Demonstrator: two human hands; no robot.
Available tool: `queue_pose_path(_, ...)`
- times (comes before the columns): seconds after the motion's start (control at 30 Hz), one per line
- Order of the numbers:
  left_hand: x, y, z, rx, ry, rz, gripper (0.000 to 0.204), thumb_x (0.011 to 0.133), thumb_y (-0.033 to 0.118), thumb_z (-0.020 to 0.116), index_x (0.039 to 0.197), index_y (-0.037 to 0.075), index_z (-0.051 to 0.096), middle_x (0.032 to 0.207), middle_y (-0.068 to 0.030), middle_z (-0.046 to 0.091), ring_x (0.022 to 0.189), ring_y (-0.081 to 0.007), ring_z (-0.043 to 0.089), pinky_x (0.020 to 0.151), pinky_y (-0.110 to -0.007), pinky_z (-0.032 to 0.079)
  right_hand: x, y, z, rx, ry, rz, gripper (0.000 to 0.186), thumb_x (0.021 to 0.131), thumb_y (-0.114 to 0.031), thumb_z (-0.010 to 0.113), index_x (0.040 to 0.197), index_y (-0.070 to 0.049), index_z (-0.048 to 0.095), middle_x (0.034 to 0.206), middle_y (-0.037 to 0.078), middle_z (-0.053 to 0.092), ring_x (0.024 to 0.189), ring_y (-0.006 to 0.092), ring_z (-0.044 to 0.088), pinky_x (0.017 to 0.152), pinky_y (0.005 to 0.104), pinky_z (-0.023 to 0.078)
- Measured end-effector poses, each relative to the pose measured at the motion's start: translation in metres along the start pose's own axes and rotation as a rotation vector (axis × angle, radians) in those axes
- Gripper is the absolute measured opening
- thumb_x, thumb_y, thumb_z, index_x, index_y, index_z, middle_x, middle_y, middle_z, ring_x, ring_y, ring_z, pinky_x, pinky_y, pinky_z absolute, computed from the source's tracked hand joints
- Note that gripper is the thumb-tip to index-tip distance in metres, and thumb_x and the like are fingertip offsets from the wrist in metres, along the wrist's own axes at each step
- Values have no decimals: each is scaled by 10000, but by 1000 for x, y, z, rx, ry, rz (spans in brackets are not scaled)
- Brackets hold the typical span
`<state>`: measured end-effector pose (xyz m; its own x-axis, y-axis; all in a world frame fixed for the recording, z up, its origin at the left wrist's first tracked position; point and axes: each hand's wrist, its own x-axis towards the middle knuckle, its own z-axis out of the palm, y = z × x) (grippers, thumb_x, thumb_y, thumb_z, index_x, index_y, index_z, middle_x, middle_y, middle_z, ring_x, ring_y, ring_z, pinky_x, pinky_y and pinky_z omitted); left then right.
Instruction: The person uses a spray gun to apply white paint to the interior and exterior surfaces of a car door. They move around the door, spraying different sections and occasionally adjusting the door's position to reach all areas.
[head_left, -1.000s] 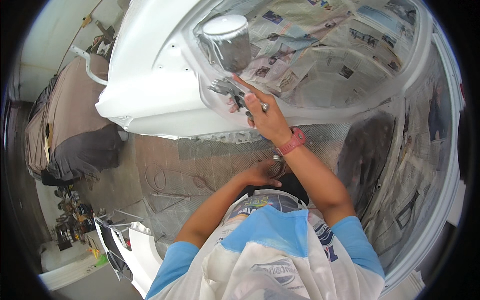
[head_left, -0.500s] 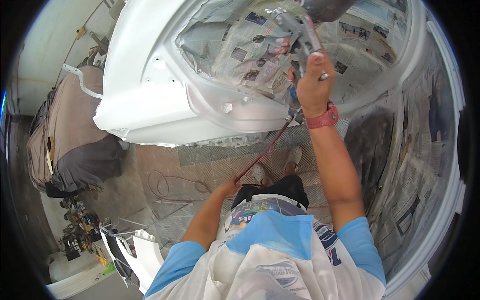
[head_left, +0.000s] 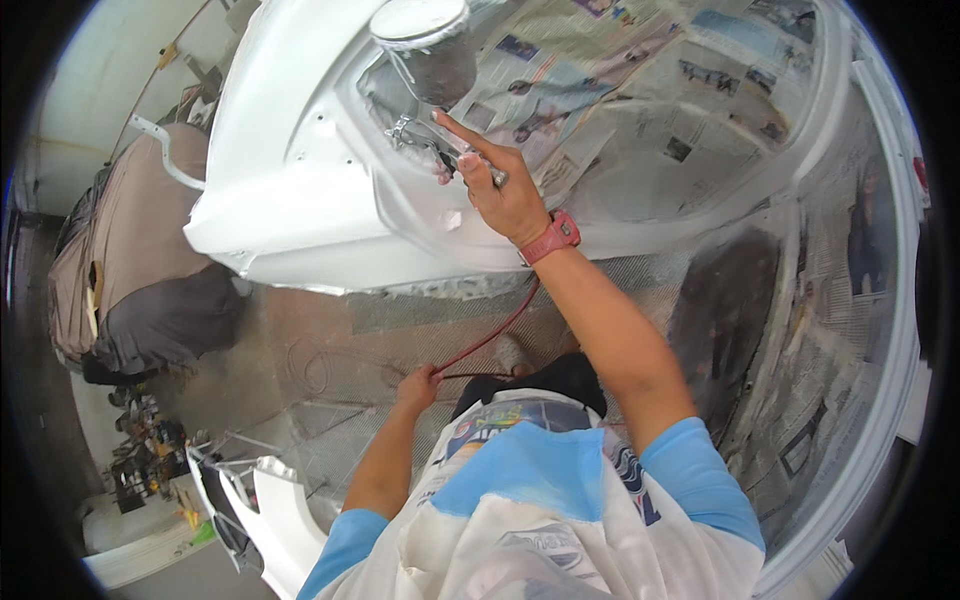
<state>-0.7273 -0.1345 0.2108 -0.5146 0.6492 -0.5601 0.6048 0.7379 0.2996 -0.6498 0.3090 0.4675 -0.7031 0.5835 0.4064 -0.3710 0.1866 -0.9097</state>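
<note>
My right hand [head_left: 503, 192], with a red watch at the wrist, is closed around a spray gun [head_left: 440, 158]. A grey paint cup [head_left: 432, 62] with a whitish lid sits on top of the gun. The gun is over the white car body panel [head_left: 290, 235], near its rounded opening masked with newspaper [head_left: 640, 150]. My left hand [head_left: 418, 387], low and to the left of my body, grips a red air hose [head_left: 495, 332]. That hose rises toward the panel's lower edge, where the panel hides it. Part of the gun's handle is behind my fingers.
More newspaper [head_left: 815, 370] covers the body side at right, beside a curved white frame [head_left: 905, 330]. A cloth-covered bulk [head_left: 145, 240] stands at left. Loose white panels [head_left: 285, 520] lie lower left, near cluttered items [head_left: 145, 445]. Hose loops [head_left: 315, 370] trail on the floor.
My right hand has swung left with the spray gun, from the newspaper-covered opening toward the white panel, and the gun has turned. My left hand has moved left and slightly down with the hose.
</note>
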Motion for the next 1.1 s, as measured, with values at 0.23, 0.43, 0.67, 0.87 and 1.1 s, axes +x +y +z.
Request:
queue_pose_path(0.23,47,112,-37,-37,90,138,333,1085,424,632,1160,116,734,987,-224,781,951,-475,747,821,-595,560,4,-17,-92,-371,395,-423,639,1157,-476,517,1601,-20,570,1442,169,736,832,154,713,818,340,580)
queue_pose_path(0.43,95,211,-77,-143,266,479,304,1069,365,672,1084,66,723,887,-216,765,878,-477,742,783,-592,555,13,-57,-186,-600,610,-524,762,1151,-607,446,1661,-44,495,1094,98,787,613,84,592,565,274,489)
queue_pose_path(0.67,113,297,-97,-140,179,603,230,1051,314,699,1099,89,721,883,-209,764,867,-476,742,780,-588,566,7,-93,-266,-737,799,-524,667,1167,-484,493,1666,-42,489,910,89,763,654,97,620,591,275,509)
queue_pose_path(0.87,112,334,-76,-175,113,673,265,1056,342,695,1133,90,722,896,-237,755,882,-493,728,774,-598,551,6,-108,-308,-943,849,-499,608,1151,-366,499,1654,-24,501,989,130,784,748,133,679,661,280,533)
queue_pose_path(1.1,97,281,-45,-179,46,618,223,1017,297,729,1075,82,725,916,-227,761,902,-480,734,784,-606,569,-12,-110,-252,-555,516,-440,702,1162,-526,462,1678,-49,463,1028,68,767,760,57,636,552,219,487)
